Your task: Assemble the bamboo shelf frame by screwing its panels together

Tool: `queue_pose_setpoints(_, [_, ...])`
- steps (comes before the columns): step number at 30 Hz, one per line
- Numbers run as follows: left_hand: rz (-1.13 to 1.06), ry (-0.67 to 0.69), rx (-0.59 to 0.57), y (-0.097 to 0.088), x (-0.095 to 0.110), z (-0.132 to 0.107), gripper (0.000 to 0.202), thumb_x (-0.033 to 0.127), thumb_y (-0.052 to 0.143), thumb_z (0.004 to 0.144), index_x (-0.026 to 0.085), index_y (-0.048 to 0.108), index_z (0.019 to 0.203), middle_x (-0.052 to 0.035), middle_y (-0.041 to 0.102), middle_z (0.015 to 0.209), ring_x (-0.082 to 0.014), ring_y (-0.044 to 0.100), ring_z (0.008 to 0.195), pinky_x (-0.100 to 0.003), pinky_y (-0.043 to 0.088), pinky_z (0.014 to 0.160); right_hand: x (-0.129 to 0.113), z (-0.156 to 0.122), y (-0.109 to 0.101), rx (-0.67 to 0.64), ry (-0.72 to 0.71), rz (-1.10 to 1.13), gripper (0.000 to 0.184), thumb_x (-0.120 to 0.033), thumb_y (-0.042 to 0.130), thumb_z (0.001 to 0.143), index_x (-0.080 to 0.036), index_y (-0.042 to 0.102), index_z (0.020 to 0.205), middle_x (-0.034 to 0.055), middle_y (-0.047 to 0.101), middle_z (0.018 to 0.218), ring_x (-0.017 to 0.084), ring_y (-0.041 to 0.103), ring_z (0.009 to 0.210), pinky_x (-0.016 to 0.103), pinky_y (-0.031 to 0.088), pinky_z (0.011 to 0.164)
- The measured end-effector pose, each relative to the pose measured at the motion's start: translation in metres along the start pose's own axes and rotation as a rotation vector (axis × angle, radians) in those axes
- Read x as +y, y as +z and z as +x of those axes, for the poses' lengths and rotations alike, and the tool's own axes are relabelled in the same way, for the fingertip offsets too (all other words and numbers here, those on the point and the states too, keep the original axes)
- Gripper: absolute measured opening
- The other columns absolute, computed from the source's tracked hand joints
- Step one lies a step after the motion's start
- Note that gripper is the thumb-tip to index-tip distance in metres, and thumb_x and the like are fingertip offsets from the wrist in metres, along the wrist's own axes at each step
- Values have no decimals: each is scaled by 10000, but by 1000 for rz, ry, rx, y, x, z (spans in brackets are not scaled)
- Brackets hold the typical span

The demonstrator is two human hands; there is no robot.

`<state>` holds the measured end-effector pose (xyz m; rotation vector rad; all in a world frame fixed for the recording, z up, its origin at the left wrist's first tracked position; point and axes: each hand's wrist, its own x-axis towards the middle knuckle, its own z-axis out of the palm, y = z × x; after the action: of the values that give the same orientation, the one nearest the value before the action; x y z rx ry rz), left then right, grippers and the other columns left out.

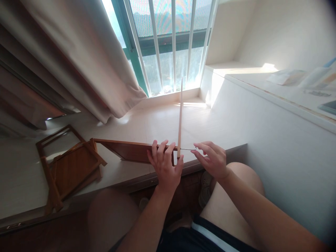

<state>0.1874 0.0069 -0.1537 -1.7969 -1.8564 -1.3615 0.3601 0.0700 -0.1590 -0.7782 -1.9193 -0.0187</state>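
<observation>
A person's bare hands work wood and metal above a pale, smooth-topped counter (126, 127) beside a barred window (173, 45). The left hand (166, 162) is clamped at the joint of a flat brown panel (133, 149) and a narrow pale wooden strip (180, 112), fingers spread over the panel, thumb by the strip's lower end. The panel, glossy and framed with a slim edge, reaches leftward; the strip rises roughly at right angles to it, toward the window. Apart from the left, the right hand (212, 159) pinches the short bent end of a thin, L-shaped metal rod (187, 149) between thumb and fingers, the straight shank running to the strip; whether its tip sits in a hole cannot be told. At left, a brown slatted wooden frame (70, 168) rests on the counter near heavy, folded beige curtains (86, 52). On a raised ledge (244, 75) at right lie clear plastic packets (286, 77), their contents too blurred to name.
</observation>
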Motion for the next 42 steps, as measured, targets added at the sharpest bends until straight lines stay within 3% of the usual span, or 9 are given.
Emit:
queue_pose_setpoints(5, [-4, -3, -6, 0, 0, -1, 363, 328, 613, 859, 212, 589, 1202, -113, 572, 1302, -309, 281, 1423, -530, 155, 1161, 1, 0, 0, -22, 4, 42, 270, -162, 697, 838, -239, 669, 1095, 49, 718, 871, 169, 648, 725, 299, 492, 663])
queue_pose_setpoints(13, [-9, -5, -7, 0, -1, -1, 367, 325, 623, 856, 222, 585, 1207, -100, 571, 1308, -305, 283, 1422, -545, 154, 1161, 1, 1, 4, -50, 99, 137, 107, -190, 674, 862, -208, 682, 967, 38, 683, 808, 152, 602, 682, 288, 463, 641])
queue_pose_setpoints(17, [-11, -7, -11, 1, -1, -1, 373, 326, 624, 857, 223, 584, 1213, -98, 570, 1312, -303, 280, 1425, -542, 140, 1166, -6, 0, 5, -85, 238, 209, 69, -251, 630, 900, -192, 665, 896, 21, 628, 742, 138, 553, 630, 278, 441, 623])
queue_pose_setpoints(25, [-8, -9, -7, 1, -1, -1, 372, 326, 625, 854, 220, 587, 1209, -102, 568, 1312, -303, 278, 1426, -532, 137, 1169, -24, 14, -10, -333, 603, 324, 322, -437, 544, 934, -193, 544, 724, -29, 493, 604, 124, 433, 576, 267, 360, 564])
queue_pose_setpoints(32, [-7, -10, -8, 1, -2, -2, 375, 324, 624, 854, 223, 584, 1212, -100, 564, 1317, -304, 272, 1430, -534, 133, 1169, -26, 24, -17, -449, 778, 446, 416, -525, 541, 906, -195, 461, 667, -51, 405, 561, 109, 355, 559, 259, 303, 532])
queue_pose_setpoints(42, [-9, -15, -16, 2, -1, -2, 374, 324, 619, 859, 220, 585, 1216, -103, 561, 1322, -303, 264, 1434, -530, 127, 1169, -21, 29, -17, -587, 1026, 800, 410, -576, 585, 856, -178, 552, 760, -81, 363, 450, 84, 314, 422, 244, 266, 431])
